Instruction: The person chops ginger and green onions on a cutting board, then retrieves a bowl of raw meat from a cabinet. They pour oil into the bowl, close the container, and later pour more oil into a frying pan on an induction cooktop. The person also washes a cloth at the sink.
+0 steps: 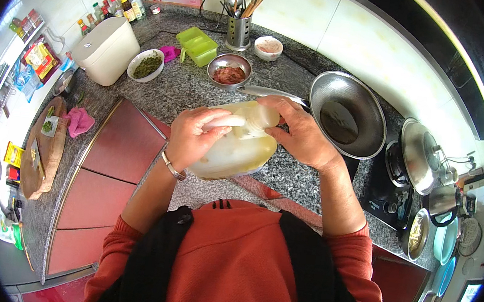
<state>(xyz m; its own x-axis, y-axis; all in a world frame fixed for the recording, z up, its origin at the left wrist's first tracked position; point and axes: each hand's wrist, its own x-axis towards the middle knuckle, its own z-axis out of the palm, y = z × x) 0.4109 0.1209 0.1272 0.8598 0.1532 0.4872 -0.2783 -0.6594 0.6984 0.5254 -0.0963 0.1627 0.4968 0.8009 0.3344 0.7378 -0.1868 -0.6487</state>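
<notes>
Above the counter, a large translucent plastic jug (234, 161) with yellowish sides lies tilted in front of my body. My left hand (193, 135) grips its pale handle. At the neck end, the thumb and fingers of my right hand (305, 133) hold the whitish cap (267, 113). Whether the cap is loose from the neck cannot be made out. Just beyond my right hand is a steel wok (350, 85) with a shallow pool of dark, shiny liquid (339, 121) in its bottom. Its long handle (270, 92) points left, behind the jug.
Behind the jug stand a metal bowl of raw meat (228, 75), a green divided box (197, 47), a bowl of chopped greens (147, 66) and a utensil holder (239, 32). A domed lid (420, 156) leans by the gas stove (383, 197). A wooden board (48, 166) lies left.
</notes>
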